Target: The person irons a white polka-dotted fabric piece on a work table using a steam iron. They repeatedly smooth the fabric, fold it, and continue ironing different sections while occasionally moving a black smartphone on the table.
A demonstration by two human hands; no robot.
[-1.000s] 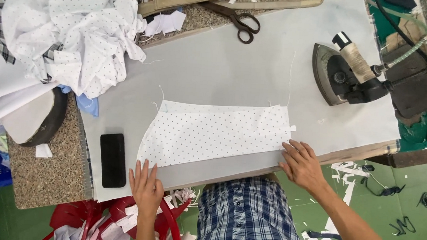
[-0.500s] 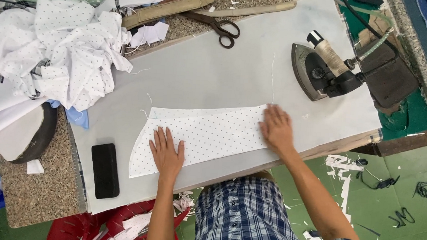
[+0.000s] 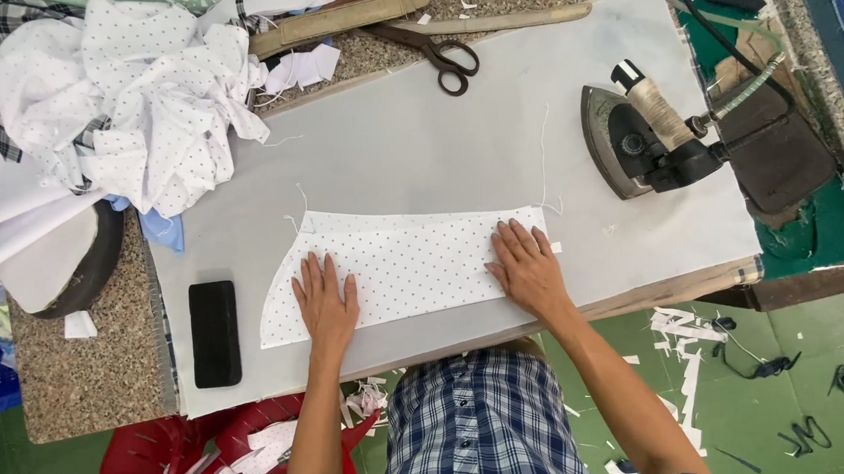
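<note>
A flat piece of white dotted cloth (image 3: 405,266) lies on the pale grey pressing board (image 3: 428,148). My left hand (image 3: 326,303) rests palm down on its left part, fingers spread. Flat on the cloth's right end lies my right hand (image 3: 527,266), fingers apart and pointing away from me. Neither hand holds anything. An iron (image 3: 647,134) stands at the board's right side, apart from both hands.
A heap of white dotted cloth pieces (image 3: 134,108) sits at the back left. Black scissors (image 3: 435,55) lie at the back. A black phone-like slab (image 3: 213,332) lies at the board's front left. Cloth scraps litter the green floor (image 3: 778,391). A red bin (image 3: 170,447) stands below.
Both hands have moved forward from the table's near edge onto the cloth piece and now press flat on it. The cloth lies in much the same place.
</note>
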